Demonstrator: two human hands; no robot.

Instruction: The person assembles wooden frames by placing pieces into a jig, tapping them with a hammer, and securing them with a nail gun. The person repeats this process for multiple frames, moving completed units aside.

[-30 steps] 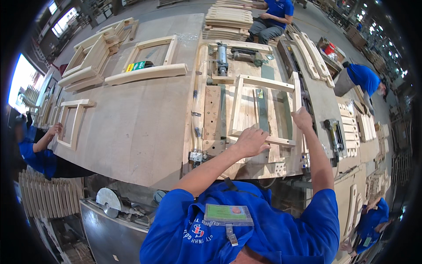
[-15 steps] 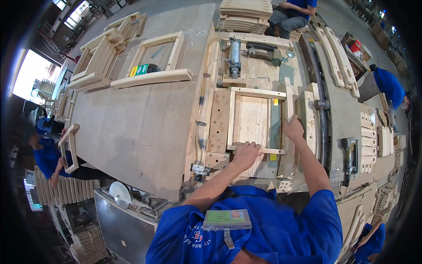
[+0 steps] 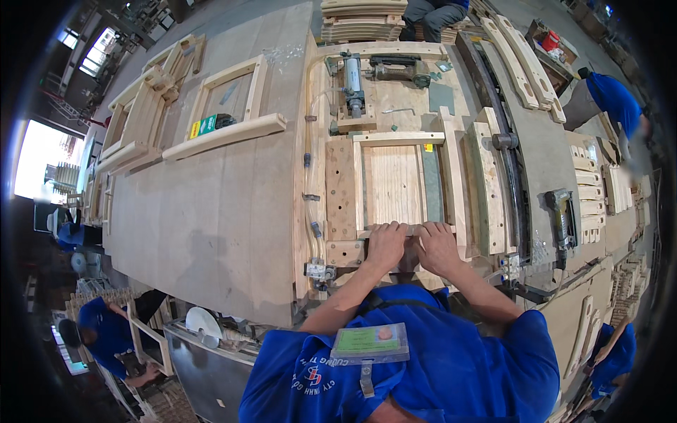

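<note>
Side by side at the near end of a light wooden frame (image 3: 399, 139), my left hand (image 3: 386, 247) and my right hand (image 3: 436, 248) curl their fingers over its near rail. Most of that rail is hidden under my hands. The frame lies flat in a wooden jig, between a drilled block (image 3: 340, 190) on its left and a thicker block (image 3: 491, 190) further right. Inside it show a pale board (image 3: 396, 183) and a grey-green strip (image 3: 431, 187).
Beyond the frame are an air cylinder (image 3: 353, 88), a nail gun (image 3: 400, 69) and a hex key (image 3: 399, 110). Another nail gun (image 3: 560, 220) lies right. A wooden frame (image 3: 226, 137) rests on the left tabletop. A co-worker (image 3: 106, 331) holds a frame at lower left.
My right hand has come from the frame's right side to the near rail, beside my left hand. My view has shifted slightly. A co-worker at left has moved nearer with a frame.
</note>
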